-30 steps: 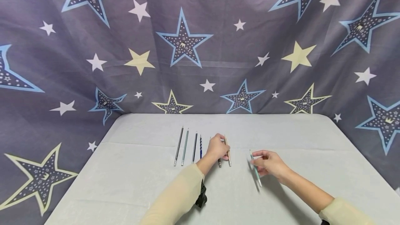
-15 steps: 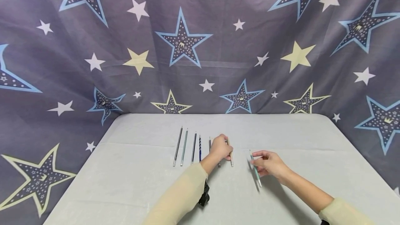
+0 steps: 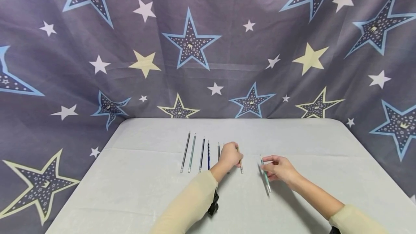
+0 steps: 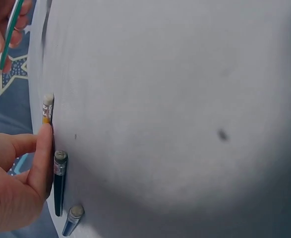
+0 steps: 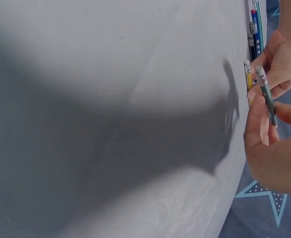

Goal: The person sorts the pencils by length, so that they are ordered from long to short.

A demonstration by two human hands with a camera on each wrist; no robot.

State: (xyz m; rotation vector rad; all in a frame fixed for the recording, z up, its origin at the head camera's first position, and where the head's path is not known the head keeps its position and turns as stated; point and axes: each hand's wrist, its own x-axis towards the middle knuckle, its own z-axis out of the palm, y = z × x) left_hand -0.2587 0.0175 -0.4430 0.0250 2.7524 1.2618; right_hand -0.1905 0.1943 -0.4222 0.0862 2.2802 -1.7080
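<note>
My left hand [image 3: 230, 155] pinches a yellow pencil [image 3: 241, 168] at the right end of a row on the table. Its eraser end shows beyond the fingertips in the left wrist view. Held tilted just over the cloth is a green pencil [image 3: 266, 179], between the thumb and fingers of my right hand [image 3: 281, 170]. In the right wrist view this pencil's white eraser [image 5: 259, 70] points away from the fingers. Beside my left hand lies a black pencil [image 3: 219, 150], partly hidden by that hand and wrist.
Further left, several pencils lie side by side: a black one [image 3: 185, 152], a grey-green one [image 3: 192, 154], a dark one [image 3: 202, 154] and a blue patterned one [image 3: 208, 154]. A pale cloth covers the table [image 3: 130, 187]. A star-patterned curtain [image 3: 227, 60] hangs behind it.
My left hand has shifted slightly to the right, and the yellow pencil's eraser end with it, opening a wider space from its neighbours. The right hand and green pencil have barely moved.
</note>
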